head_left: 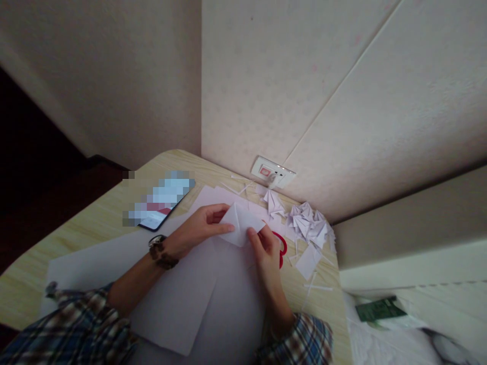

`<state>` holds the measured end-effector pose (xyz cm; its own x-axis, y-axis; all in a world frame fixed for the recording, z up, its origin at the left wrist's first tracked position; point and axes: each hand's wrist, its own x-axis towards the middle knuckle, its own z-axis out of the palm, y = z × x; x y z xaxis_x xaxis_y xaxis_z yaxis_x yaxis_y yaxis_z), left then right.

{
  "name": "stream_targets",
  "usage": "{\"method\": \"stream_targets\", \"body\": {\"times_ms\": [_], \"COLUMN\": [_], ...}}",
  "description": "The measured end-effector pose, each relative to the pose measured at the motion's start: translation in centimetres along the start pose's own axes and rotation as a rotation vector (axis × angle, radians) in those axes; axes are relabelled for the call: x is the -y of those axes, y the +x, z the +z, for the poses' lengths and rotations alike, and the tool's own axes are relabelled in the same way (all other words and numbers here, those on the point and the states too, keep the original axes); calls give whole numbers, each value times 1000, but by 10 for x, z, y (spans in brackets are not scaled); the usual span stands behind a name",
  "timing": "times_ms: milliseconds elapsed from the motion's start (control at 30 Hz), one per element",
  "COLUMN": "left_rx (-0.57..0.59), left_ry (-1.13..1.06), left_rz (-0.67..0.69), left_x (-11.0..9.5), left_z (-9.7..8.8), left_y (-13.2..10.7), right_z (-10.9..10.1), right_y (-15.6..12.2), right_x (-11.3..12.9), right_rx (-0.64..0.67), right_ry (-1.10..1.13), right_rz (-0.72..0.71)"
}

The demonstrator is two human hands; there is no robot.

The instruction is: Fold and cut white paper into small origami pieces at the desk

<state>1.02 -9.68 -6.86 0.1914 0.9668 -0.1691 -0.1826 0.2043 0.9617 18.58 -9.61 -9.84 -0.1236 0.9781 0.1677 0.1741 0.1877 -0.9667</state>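
Note:
Between my hands is a small folded piece of white paper [240, 230], with a crease running across its face. My left hand [201, 223], with a watch [162, 252] at the wrist, pinches its left edge, thumb on top. At the right edge my right hand [268, 246] grips it between thumb and fingers. Larger white sheets [171, 299] lie beneath my forearms. Just right of my right hand, the red handles of a pair of scissors [281, 244] show; the blades are hidden.
Folded paper pieces [308, 220] are heaped at the table's right rear, with thin strips [317, 287] scattered near. A phone [163, 200] lies on the left. Behind stands a wall with a socket [273, 171]. A green packet [380, 309] rests beyond the table's right edge.

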Motion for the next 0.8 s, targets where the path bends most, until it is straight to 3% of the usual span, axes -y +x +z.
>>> {"method": "stream_targets", "body": {"times_ms": [267, 400, 633, 800], "left_rx": [16, 2, 62, 37], "left_ry": [22, 62, 96, 64], "left_rz": [-46, -40, -99, -72], "left_x": [-1, 1, 12, 9], "left_z": [1, -2, -3, -1], "left_y": [1, 3, 7, 6], "right_z": [0, -4, -6, -7], "right_y": [-2, -4, -2, -3], "right_x": [-4, 0, 1, -1], "right_rx": [-82, -110, -43, -84], "right_ry": [7, -140, -299, -345], "right_rz": [-27, -126, -382, -403]}}
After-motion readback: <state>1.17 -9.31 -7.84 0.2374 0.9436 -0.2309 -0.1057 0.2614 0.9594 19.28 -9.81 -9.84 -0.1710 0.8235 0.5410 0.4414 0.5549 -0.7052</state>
